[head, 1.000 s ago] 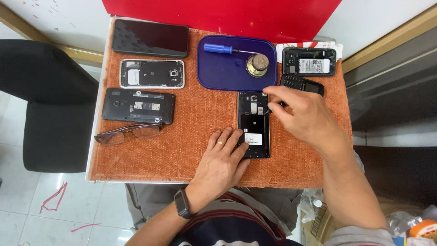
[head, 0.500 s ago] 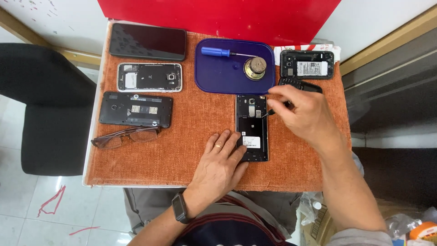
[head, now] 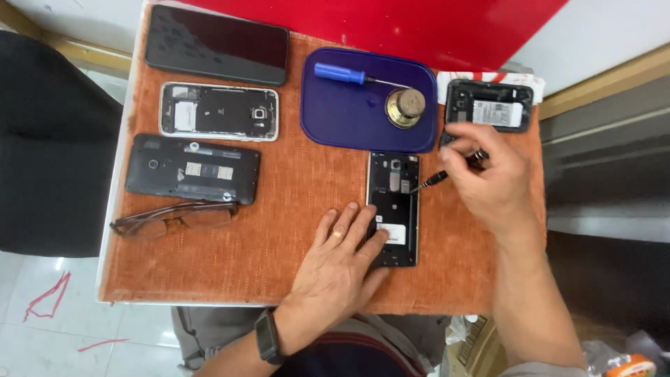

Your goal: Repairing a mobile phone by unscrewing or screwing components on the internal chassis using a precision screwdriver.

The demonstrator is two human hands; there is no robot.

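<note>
A left hand (head: 340,262) lies flat, fingers spread, pinning the lower end of an opened black phone (head: 393,208) at the centre of the orange-covered worktop (head: 307,181). At three o'clock, the right hand (head: 488,181) pinches a small screwdriver (head: 434,179), tip on the phone's upper half. At twelve o'clock sits a blue tray (head: 349,112).

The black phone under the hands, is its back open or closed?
Open. The black phone lies with its inner parts bare, the left hand pressing its lower end while the right hand points a small screwdriver into it.
</note>
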